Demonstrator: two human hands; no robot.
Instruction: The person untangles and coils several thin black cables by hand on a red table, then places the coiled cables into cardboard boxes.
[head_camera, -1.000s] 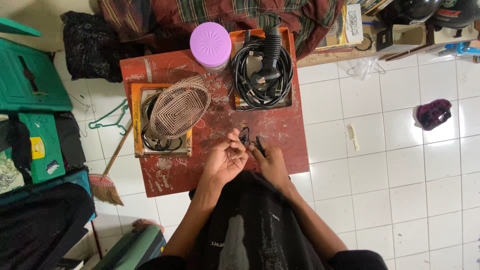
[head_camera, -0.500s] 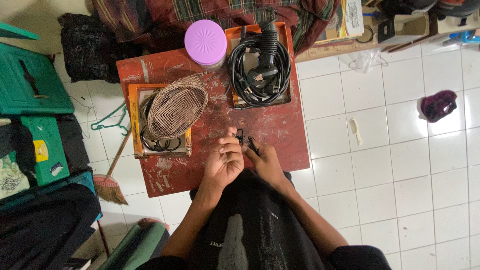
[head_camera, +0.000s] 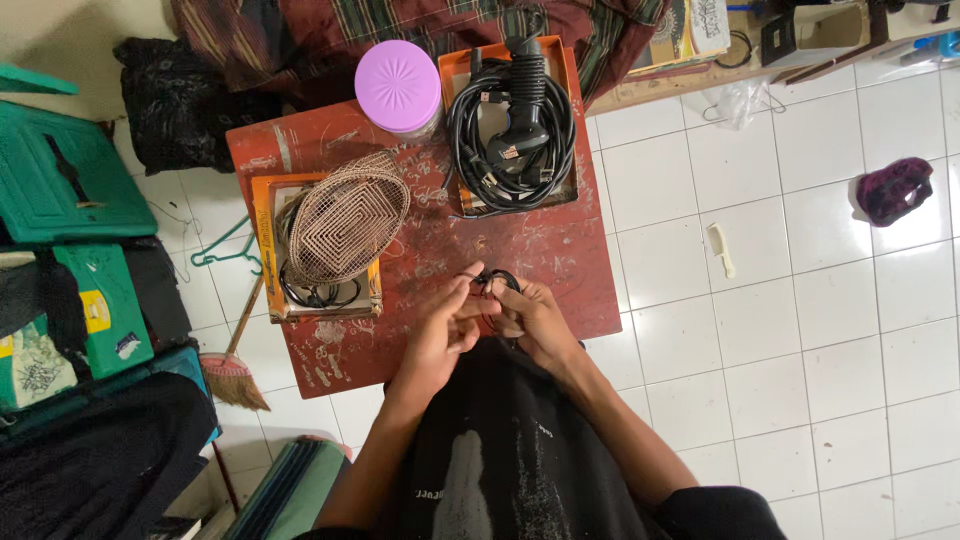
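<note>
Both hands meet over the near edge of the red counter (head_camera: 560, 250). The left hand (head_camera: 445, 325) and the right hand (head_camera: 530, 318) are close together, fingers pinched on a small black cable loop (head_camera: 497, 281) between them. At 10 o'clock from the hands a woven wire basket (head_camera: 345, 220) lies on an orange tray (head_camera: 262, 245). At 12 o'clock sits a coiled black cable (head_camera: 512, 135), with a purple lid (head_camera: 398, 85) at 11 o'clock.

Place: home floor used as a work corner.
Evidence: white tiled floor (head_camera: 800, 330); low scuffed red table (head_camera: 560, 270) under the hands; broom (head_camera: 235, 365) left of them; patterned cloth (head_camera: 400, 25) beyond.
</note>
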